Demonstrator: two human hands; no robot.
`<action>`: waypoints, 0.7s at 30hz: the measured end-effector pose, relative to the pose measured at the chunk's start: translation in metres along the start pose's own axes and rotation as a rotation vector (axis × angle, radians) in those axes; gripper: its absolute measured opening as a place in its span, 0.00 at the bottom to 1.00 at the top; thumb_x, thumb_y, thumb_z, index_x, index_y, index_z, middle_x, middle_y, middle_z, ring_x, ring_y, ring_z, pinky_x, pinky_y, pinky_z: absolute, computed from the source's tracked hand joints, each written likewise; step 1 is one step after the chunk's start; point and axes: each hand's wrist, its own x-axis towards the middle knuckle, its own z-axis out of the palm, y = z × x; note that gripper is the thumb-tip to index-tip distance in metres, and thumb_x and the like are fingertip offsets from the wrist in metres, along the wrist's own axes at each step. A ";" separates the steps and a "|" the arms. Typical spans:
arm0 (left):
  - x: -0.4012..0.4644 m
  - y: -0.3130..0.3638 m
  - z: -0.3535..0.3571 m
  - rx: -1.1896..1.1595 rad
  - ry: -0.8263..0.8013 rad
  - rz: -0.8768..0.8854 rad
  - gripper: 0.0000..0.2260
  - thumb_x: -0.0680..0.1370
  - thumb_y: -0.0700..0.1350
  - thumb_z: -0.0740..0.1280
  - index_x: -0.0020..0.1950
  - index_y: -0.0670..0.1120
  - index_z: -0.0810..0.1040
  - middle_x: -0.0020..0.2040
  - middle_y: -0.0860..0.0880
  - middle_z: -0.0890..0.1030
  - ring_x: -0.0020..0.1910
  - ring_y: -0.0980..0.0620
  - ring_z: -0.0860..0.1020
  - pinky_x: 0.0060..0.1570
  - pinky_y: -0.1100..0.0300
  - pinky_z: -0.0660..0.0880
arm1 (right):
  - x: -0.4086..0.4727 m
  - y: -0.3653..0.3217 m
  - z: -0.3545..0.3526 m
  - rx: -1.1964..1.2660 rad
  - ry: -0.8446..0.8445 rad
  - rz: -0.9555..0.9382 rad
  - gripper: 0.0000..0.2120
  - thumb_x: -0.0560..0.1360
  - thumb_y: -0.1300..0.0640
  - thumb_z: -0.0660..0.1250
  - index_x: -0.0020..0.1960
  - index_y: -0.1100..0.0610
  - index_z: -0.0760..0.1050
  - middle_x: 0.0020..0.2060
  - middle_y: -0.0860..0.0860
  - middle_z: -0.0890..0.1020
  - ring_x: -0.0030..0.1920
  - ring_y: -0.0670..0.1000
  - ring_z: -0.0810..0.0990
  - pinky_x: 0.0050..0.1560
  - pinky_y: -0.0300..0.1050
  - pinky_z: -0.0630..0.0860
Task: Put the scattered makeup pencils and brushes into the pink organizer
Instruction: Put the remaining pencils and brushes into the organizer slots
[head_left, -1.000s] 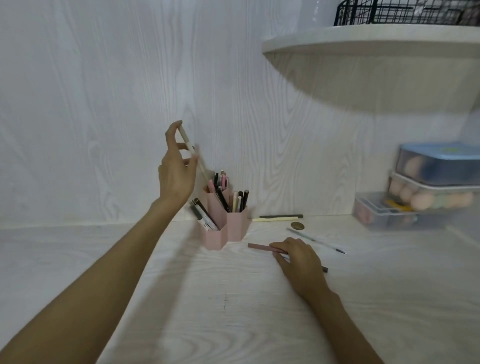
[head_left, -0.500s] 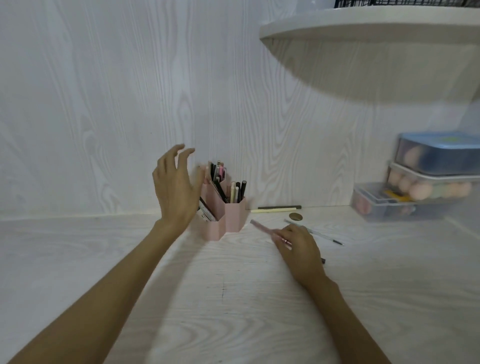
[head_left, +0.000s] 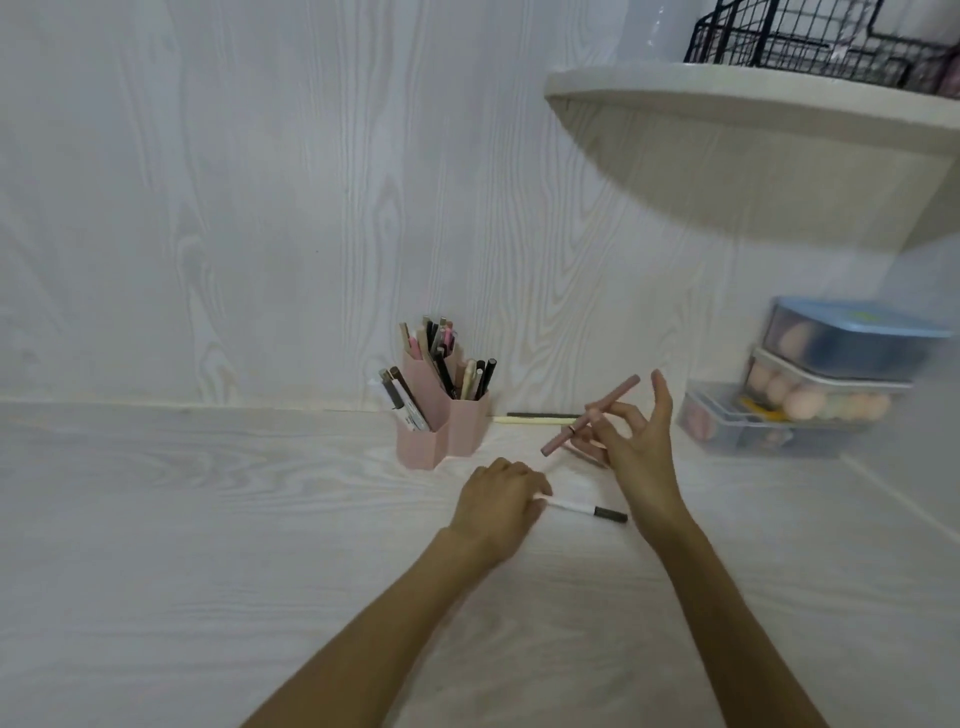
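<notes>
Right hand pinches pink pencil, axis tilted up-right; pink organizer just left-far. Left hand curled on white pen lying left-right on surface

Two bare forearms are showing, ending in the left hand and the right hand. The person is wearing no sleeves over them, and no watch, bracelet or glove is showing; the fingernails are looking short and unpainted.
</notes>
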 end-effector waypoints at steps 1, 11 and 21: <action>-0.007 -0.006 -0.005 0.013 0.041 0.007 0.12 0.80 0.48 0.60 0.61 0.51 0.78 0.61 0.50 0.78 0.61 0.49 0.72 0.58 0.54 0.67 | 0.002 -0.009 0.007 -0.016 -0.032 -0.023 0.37 0.76 0.62 0.64 0.74 0.43 0.45 0.48 0.51 0.79 0.43 0.45 0.84 0.40 0.32 0.78; -0.103 -0.104 -0.049 -0.384 0.353 -0.446 0.05 0.75 0.51 0.69 0.50 0.57 0.82 0.44 0.58 0.81 0.44 0.58 0.76 0.38 0.65 0.67 | 0.032 -0.029 0.122 -0.857 0.015 -0.646 0.28 0.73 0.63 0.66 0.68 0.48 0.62 0.48 0.50 0.81 0.50 0.49 0.75 0.49 0.41 0.66; -0.101 -0.108 -0.057 -1.046 0.763 -0.623 0.08 0.72 0.45 0.75 0.49 0.53 0.80 0.41 0.50 0.85 0.42 0.57 0.84 0.47 0.58 0.78 | 0.051 0.021 0.114 -1.252 -0.145 -0.635 0.12 0.78 0.54 0.60 0.56 0.53 0.80 0.62 0.51 0.77 0.67 0.56 0.67 0.67 0.50 0.58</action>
